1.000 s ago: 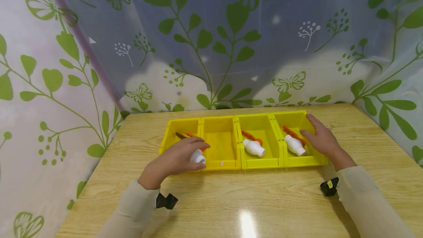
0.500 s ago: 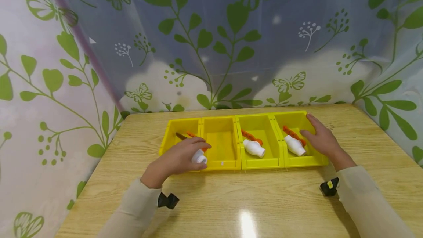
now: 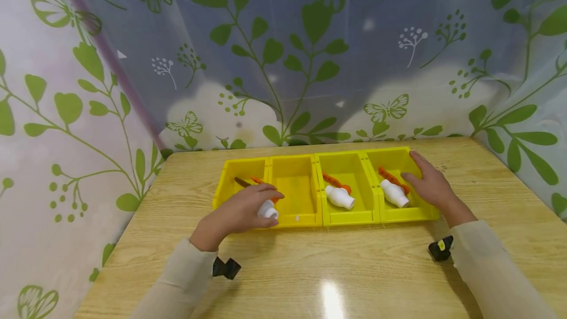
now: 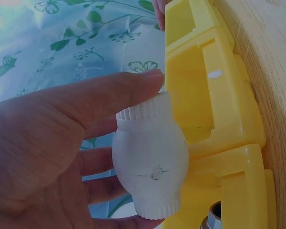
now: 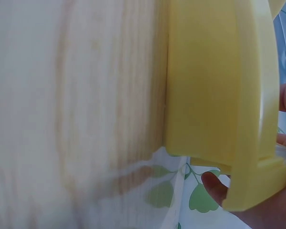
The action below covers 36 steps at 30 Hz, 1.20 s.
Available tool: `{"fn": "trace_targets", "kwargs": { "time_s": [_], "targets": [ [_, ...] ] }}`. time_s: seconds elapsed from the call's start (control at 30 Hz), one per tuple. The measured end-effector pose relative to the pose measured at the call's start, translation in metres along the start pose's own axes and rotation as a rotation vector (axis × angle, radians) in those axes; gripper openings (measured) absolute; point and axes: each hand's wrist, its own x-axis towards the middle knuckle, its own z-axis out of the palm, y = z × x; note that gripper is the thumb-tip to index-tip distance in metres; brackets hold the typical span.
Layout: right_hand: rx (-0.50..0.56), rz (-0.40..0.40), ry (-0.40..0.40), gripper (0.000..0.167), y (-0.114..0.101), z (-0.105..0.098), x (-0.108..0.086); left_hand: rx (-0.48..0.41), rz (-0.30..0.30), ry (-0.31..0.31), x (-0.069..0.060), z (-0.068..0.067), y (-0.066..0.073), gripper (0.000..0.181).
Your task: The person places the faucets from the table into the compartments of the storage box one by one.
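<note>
My left hand [image 3: 236, 210] holds a white plastic valve body [image 4: 150, 152] above the front of the leftmost yellow bin [image 3: 221, 188]. In the left wrist view, the valve body has a bulging middle and ribbed ends. The thumb lies at one ribbed end and the fingers reach behind and round the other. My right hand [image 3: 431, 188] grips the side wall of the rightmost yellow bin [image 5: 205, 81], its thumb on the inner side and a fingertip showing past the outer rim in the right wrist view.
Two more white valve bodies [image 3: 340, 197] [image 3: 394, 194] lie in the two right bins, each beside an orange handle [image 3: 336, 182] [image 3: 392, 179]. A metal fitting [image 4: 213, 217] and orange pieces [image 3: 257, 179] show in the leftmost bin. A patterned curtain [image 3: 283, 63] hangs behind the wooden table [image 3: 283, 270].
My left hand has shifted very slightly to the right with the valve body. The right hand stays on the bin wall, and the bins have not moved.
</note>
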Motion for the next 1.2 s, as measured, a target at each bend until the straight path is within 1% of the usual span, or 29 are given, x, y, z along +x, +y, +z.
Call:
{"fn": "trace_targets", "kwargs": {
  "time_s": [0.6,0.87,1.2],
  "targets": [
    [0.026,0.008,-0.002,0.072,-0.0018,0.0001,0.0,0.007,0.016,-0.005,0.0011,-0.002,0.0044,0.05],
    [0.017,0.007,-0.004,0.072,-0.0016,-0.0006,-0.0007,0.008,0.023,0.002,0.0014,-0.0033,0.007,0.05],
    [0.016,0.002,-0.003,0.072,-0.0005,0.0008,0.0004,0.014,0.043,0.013,0.0019,-0.0024,0.0068,0.05]
  ]
}}
